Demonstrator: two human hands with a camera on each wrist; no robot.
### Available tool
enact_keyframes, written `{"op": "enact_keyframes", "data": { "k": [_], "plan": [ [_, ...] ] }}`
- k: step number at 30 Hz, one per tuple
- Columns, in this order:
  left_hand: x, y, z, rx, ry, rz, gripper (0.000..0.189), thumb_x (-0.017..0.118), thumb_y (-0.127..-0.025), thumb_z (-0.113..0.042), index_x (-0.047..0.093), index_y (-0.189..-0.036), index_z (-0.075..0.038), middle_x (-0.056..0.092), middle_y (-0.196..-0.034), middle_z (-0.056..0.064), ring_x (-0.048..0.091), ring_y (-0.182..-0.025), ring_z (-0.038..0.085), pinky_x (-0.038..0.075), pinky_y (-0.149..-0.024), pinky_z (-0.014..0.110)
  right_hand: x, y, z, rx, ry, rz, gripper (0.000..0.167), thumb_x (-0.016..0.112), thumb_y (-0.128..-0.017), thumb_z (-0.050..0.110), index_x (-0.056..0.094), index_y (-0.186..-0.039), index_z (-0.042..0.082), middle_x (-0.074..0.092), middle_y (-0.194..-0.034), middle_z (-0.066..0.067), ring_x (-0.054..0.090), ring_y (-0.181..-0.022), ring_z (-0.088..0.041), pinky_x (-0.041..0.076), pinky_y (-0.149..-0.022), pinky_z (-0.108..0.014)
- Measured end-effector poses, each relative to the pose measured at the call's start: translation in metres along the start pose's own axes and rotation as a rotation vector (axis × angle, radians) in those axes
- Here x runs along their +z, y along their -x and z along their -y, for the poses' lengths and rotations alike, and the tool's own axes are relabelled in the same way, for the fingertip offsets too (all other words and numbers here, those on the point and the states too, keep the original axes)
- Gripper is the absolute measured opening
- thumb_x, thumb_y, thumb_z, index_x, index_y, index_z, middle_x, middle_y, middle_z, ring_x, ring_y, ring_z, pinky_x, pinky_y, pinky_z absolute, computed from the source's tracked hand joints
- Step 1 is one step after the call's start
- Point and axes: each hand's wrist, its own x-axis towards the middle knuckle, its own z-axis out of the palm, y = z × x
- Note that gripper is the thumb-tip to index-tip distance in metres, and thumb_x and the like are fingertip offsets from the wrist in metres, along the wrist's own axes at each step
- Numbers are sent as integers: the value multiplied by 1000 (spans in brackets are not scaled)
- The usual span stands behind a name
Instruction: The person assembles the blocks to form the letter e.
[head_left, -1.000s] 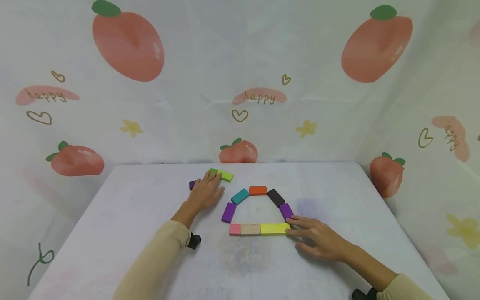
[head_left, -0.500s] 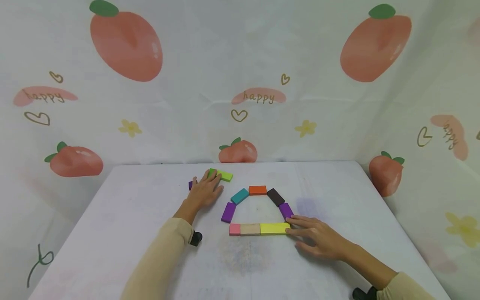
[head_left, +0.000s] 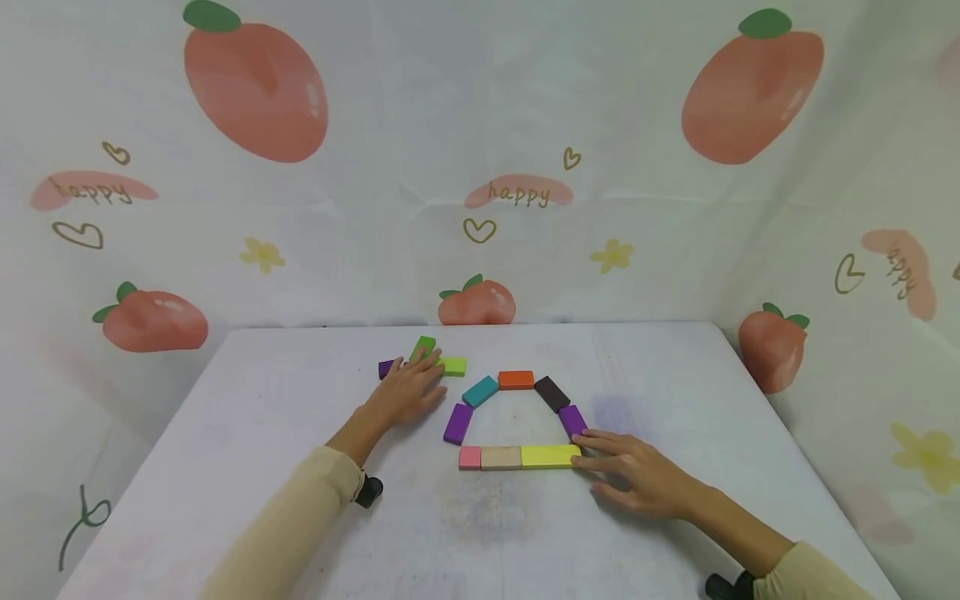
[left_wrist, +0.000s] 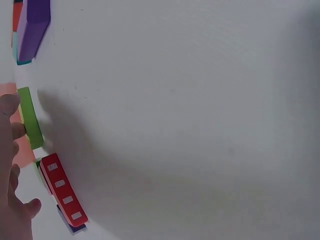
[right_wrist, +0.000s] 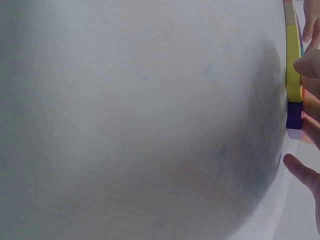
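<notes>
"How far along is it, on that white counter (head_left: 187, 467)?"

"Well along, I'd judge. The right hand (head_left: 637, 475), fingers loosely apart, touches the shape's right end; the left hand (head_left: 408, 392), spread wide, gathers nothing, fingertips among the loose pieces."

"What's laid?"

"A straight base: long yellow rectangular block (head_left: 543, 457), plain beige block (head_left: 500, 458), squarish pink block (head_left: 469, 458). Beyond it, an arch: purple rectangular block (head_left: 457, 424), teal block (head_left: 480, 392), orange block (head_left: 516, 381), dark brown block (head_left: 552, 394), second purple block (head_left: 572, 419)."

"And left over?"

"The cluster under the left hand: lime-green rectangular block (head_left: 454, 367), darker green block (head_left: 422, 346), deep purple block (head_left: 386, 368) and, seen nearer that wrist, a red block with pale squares (left_wrist: 64, 190). None joins the arch; perhaps they're next."
</notes>
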Motion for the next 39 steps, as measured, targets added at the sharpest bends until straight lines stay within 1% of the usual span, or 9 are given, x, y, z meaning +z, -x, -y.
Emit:
{"op": "enact_keyframes", "data": {
  "k": [4,10,15,18,23,27,31,35,39],
  "plan": [
    [-1,9,-1,27,31,-10,44,53,-102,-32,58,-138,-6,38,-156,14,25,-148,37,21,-114,64,0,0,0,0,-3,3,41,76,-85,22,71,-126,20,58,-141,-6,51,-132,-30,50,-94,-55],
    [-4,18,-1,93,56,-36,31,61,-98,-21,69,-125,-8,52,-146,16,37,-141,40,26,-113,63,0,0,0,-5,-5,-2,41,77,-84,21,72,-125,20,58,-141,-7,52,-131,-31,50,-94,-55],
    [-2,23,1,172,28,-65,25,68,-94,-14,73,-118,-9,67,-127,12,57,-126,32,33,-108,65,0,0,0,-13,-2,-11,41,78,-84,21,72,-124,20,59,-140,-7,53,-130,-30,51,-94,-54],
    [-2,27,3,214,11,-88,24,72,-91,-13,76,-115,-10,71,-118,10,63,-116,28,41,-103,60,0,0,0,-12,-1,-7,41,77,-84,22,72,-125,20,59,-140,-7,53,-130,-30,51,-94,-54],
    [-4,34,7,263,15,-110,21,78,-86,-12,79,-107,-11,73,-104,7,67,-103,25,48,-92,49,0,-1,1,-10,1,-5,41,77,-84,22,72,-125,20,59,-140,-7,52,-131,-30,50,-94,-55],
    [-6,39,8,288,34,-95,21,80,-84,-13,80,-105,-12,73,-97,3,67,-95,21,50,-85,42,0,0,1,3,0,0,41,77,-84,22,72,-125,20,58,-141,-7,52,-131,-30,50,-94,-55],
    [-7,45,7,308,68,-75,22,82,-83,-15,80,-105,-12,73,-96,2,67,-91,18,53,-80,34,0,0,2,16,-7,6,40,77,-85,22,72,-125,20,58,-141,-6,52,-132,-30,50,-95,-55],
    [-7,50,4,316,79,-75,23,82,-82,-17,80,-105,-12,72,-95,1,66,-89,16,55,-77,29,0,0,1,9,-8,-2,40,77,-85,22,72,-124,20,59,-141,-6,52,-131,-30,50,-94,-55],
    [-7,54,1,330,63,-96,24,83,-81,-18,80,-105,-13,71,-101,4,66,-94,19,56,-79,31,1,0,0,-5,-7,-15,41,77,-84,21,72,-124,20,59,-140,-7,53,-130,-30,51,-94,-54]
  ]
}}
